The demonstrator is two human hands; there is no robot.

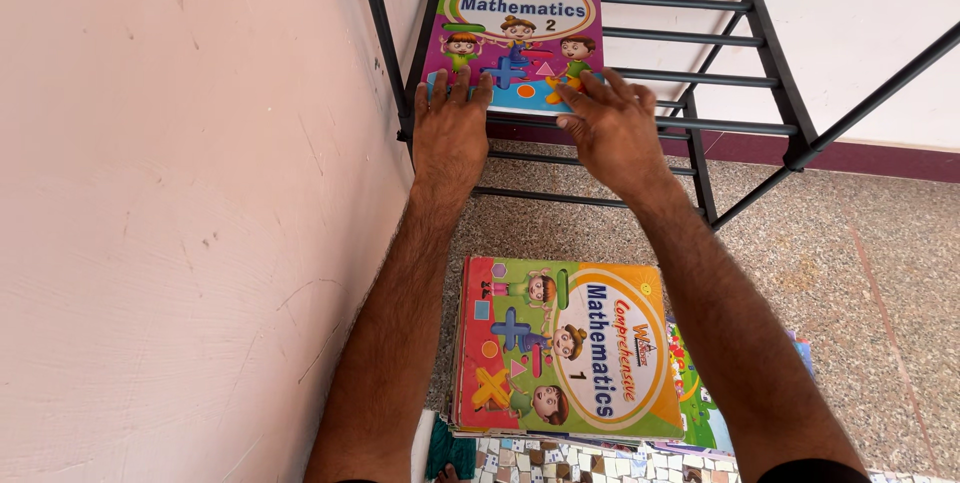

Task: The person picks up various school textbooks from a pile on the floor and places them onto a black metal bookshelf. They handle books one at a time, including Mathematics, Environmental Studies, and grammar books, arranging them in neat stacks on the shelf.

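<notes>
Book: your book (515,33) lay flat on the rack (700,83), in its left corner beside the wall (180,223), with the near edge toward you.
Left hand: your left hand (450,128) rested palm down on the book's near left edge, fingers spread and flat over the cover; it was open, pressing rather than gripping.
Right hand: your right hand (615,128) lay at the book's near right corner, fingers splayed, tips on the cover and the palm over the rack's bars; open too, closed on nothing.
Arms: both your forearms reached straight forward from below, nearly parallel, wrists level with the rack's front bar.
Handling: the book looked thin, light and glossy, so I judged it would flex if held by one corner and could slide on the smooth bars.
Hold: you would have done best to take it at both near corners, thumbs under and fingers on top, or to push it flat from the near edge.
Stack: a stack (565,353) of similar books sat on the floor (860,263) below the rack, between your forearms.
</notes>
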